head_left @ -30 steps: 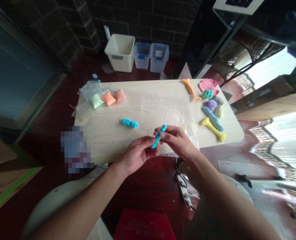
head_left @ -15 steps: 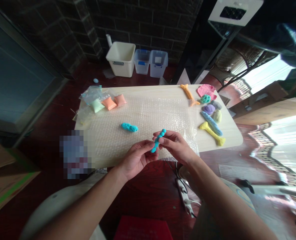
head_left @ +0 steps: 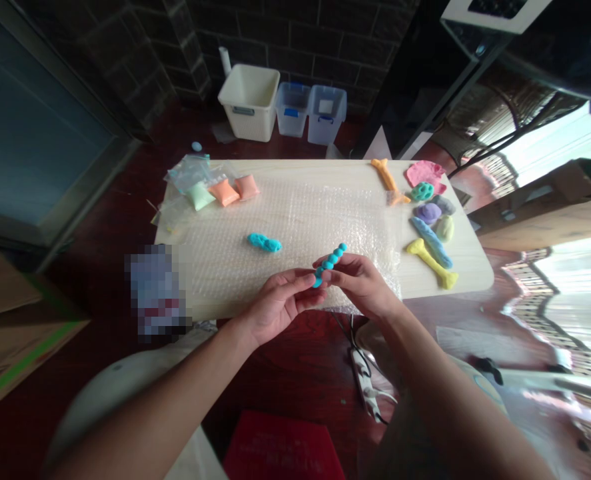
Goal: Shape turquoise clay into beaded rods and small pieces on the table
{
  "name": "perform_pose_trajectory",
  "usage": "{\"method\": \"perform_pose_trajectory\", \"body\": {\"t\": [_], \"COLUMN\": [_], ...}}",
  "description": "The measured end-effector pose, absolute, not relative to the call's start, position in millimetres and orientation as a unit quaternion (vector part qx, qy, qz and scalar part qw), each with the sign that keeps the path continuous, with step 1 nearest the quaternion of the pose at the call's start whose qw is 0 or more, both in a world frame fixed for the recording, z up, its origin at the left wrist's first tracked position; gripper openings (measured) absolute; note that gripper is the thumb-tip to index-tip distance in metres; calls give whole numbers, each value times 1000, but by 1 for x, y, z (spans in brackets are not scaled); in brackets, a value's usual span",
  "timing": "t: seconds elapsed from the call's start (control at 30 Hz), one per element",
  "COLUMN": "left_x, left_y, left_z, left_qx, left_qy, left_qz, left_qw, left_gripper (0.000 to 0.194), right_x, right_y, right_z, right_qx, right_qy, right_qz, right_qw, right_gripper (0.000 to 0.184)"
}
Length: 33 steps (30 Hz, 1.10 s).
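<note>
A turquoise strip of modelling clay (head_left: 334,257), pinched into a row of bead-like lumps, is held up over the table's near edge. My left hand (head_left: 282,300) grips its lower end between thumb and fingers. Higher along the strip, my right hand (head_left: 358,280) pinches it with thumb and forefinger, and the beaded upper end sticks out free. Some lumps are hidden behind the fingers. Just beyond my left hand, a second turquoise clay piece (head_left: 264,243), twisted-looking, lies on the bubble wrap (head_left: 315,213).
Green, orange and pink clay packets (head_left: 224,192) sit at the table's (head_left: 335,170) back left. Along its right side lie shaped clay pieces, among them an orange bone (head_left: 386,176), a yellow bone (head_left: 432,263) and a blue stick (head_left: 432,241). Storage bins (head_left: 249,103) stand behind on the floor.
My grip has shifted down the strip, so more of the beaded upper end shows above my right hand. The view has tilted slightly; the pieces on the table lie as before.
</note>
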<state>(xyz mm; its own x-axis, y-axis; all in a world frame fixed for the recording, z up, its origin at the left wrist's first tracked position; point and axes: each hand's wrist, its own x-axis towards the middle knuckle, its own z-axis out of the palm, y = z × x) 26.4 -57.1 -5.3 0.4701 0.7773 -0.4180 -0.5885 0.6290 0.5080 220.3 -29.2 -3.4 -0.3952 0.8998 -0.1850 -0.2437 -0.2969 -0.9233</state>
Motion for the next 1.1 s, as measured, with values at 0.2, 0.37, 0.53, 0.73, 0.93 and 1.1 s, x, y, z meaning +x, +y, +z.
{"method": "perform_pose_trajectory", "body": {"t": [0.2, 0.37, 0.53, 0.73, 0.93, 1.1], "left_x": [28, 29, 30, 29, 29, 31], "left_y": [-56, -58, -59, -57, -59, -58], "left_z": [-5, -7, -8, -4, -1, -2], "left_qx": [141, 152, 146, 130, 163, 185], "left_qy": [335, 346, 353, 347, 353, 348], "left_qz": [412, 432, 446, 453, 427, 454], "left_qw": [836, 819, 809, 811, 816, 799], "left_gripper": [25, 26, 26, 27, 30, 23], "right_x": [220, 215, 212, 215, 215, 211], "right_y": [-30, -32, -33, -32, -31, -32], "right_z": [-1, -1, -4, -4, -3, -5], "right_qx": [-392, -395, -398, -396, -409, -409], "right_qy": [-433, -436, -429, -431, -432, -401], "right_qz": [700, 699, 693, 695, 684, 695], "right_qw": [410, 407, 420, 419, 422, 435], "right_gripper": [20, 17, 18, 16, 22, 32]}}
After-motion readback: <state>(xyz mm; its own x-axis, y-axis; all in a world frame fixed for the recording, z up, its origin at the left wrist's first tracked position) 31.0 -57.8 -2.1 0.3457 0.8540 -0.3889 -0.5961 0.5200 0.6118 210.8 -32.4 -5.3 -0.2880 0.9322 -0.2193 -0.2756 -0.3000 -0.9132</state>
